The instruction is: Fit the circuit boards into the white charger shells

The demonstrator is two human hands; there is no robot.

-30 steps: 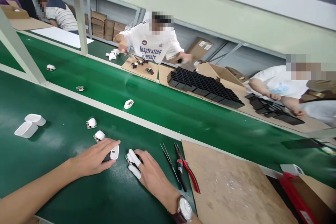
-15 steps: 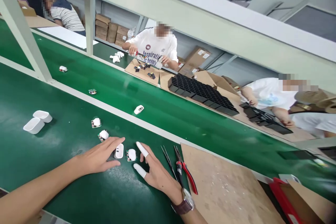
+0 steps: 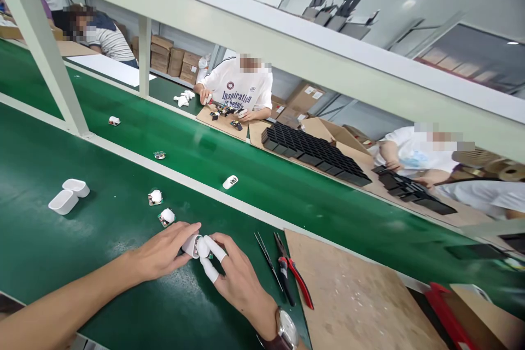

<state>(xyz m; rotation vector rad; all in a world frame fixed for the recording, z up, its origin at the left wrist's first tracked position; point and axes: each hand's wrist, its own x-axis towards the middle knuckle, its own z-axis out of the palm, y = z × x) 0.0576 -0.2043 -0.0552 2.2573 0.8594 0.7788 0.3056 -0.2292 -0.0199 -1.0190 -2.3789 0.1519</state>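
Observation:
My left hand [image 3: 162,251] is closed around a small white plastic housing [image 3: 189,246], its open end turned to the right. Between the white-capped thumb and finger of my right hand [image 3: 240,273] is a circuit board [image 3: 202,248] with a white lump on it. The board meets the mouth of the housing; how deep it sits cannot be made out. Two similar boards, one nearer [image 3: 167,216] and one farther [image 3: 155,197], lie beyond my left hand. Off to the left, two white housings [image 3: 64,202] rest side by side.
Tweezers [image 3: 268,260] and red-handled pliers [image 3: 293,270] lie right of my hands, beside a brown board [image 3: 348,290]. Past a pale rail [image 3: 164,175], a green conveyor belt [image 3: 279,188] carries several small parts. Co-workers sit across it near black trays [image 3: 315,153].
My right hand has moved left and picked up the circuit board. My left hand has closed on the housing and tipped it toward the board. Parts on the belt have shifted right in view.

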